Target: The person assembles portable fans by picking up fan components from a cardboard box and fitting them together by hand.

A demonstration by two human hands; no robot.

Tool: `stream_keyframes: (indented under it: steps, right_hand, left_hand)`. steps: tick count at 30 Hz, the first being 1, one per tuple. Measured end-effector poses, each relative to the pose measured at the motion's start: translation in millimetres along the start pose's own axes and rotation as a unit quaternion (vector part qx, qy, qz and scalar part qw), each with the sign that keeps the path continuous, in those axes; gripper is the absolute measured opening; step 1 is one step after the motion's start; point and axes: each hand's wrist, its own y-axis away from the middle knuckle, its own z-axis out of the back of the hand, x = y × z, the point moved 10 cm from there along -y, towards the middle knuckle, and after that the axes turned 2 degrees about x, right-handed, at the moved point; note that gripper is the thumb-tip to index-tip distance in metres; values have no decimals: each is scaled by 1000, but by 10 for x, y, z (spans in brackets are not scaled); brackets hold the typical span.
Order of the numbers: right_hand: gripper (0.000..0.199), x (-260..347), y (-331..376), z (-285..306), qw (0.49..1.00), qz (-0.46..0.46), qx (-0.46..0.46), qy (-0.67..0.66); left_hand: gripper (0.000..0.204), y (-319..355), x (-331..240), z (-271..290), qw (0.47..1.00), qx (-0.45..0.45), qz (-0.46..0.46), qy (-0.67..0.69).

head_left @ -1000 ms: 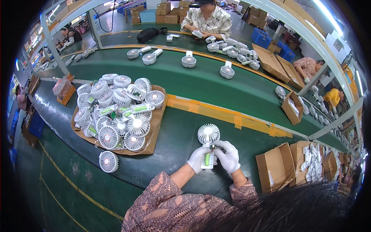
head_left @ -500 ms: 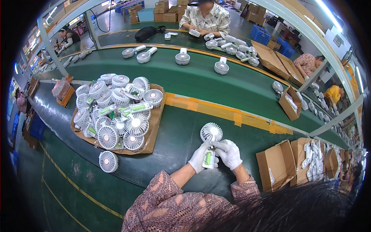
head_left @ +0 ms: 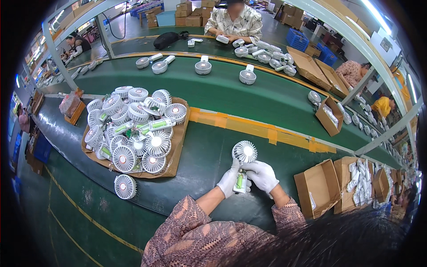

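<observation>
A white handheld fan (head_left: 245, 152) is in front of me, its round grille pointing away and its handle open, so a green battery shows. My left hand (head_left: 227, 181), in a white glove, is closed around the handle's left side. Gloved as well, my right hand (head_left: 262, 176) pinches at the neck, just below the grille; what its fingertips grip is too small to make out. To the left, several similar fans with exposed green batteries are heaped on a cardboard tray (head_left: 180, 138). One more fan (head_left: 125, 186) lies by the tray's near edge.
A green conveyor belt (head_left: 178, 89) carrying spaced-out fans runs beyond my bench. Orange tape (head_left: 253, 129) lines the bench's far edge. At right stand an open cardboard box (head_left: 316, 189) and a box of white parts (head_left: 359, 180). A co-worker (head_left: 234, 22) sits across the belt.
Fans on the belt have shifted left. My right hand's fingers have moved slightly at the fan's neck, while my left hand stays on the handle.
</observation>
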Motion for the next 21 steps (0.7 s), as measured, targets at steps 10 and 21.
stream_keyframes:
  steps: [10, 21]
  right_hand:
    - [13, 493, -33, -130, 949, 123, -16, 291]
    - [41, 61, 279, 402, 989, -98, -105, 18]
  left_hand:
    - [61, -62, -23, 86, 997, -37, -17, 58]
    - [28, -7, -73, -53, 999, -12, -49, 8]
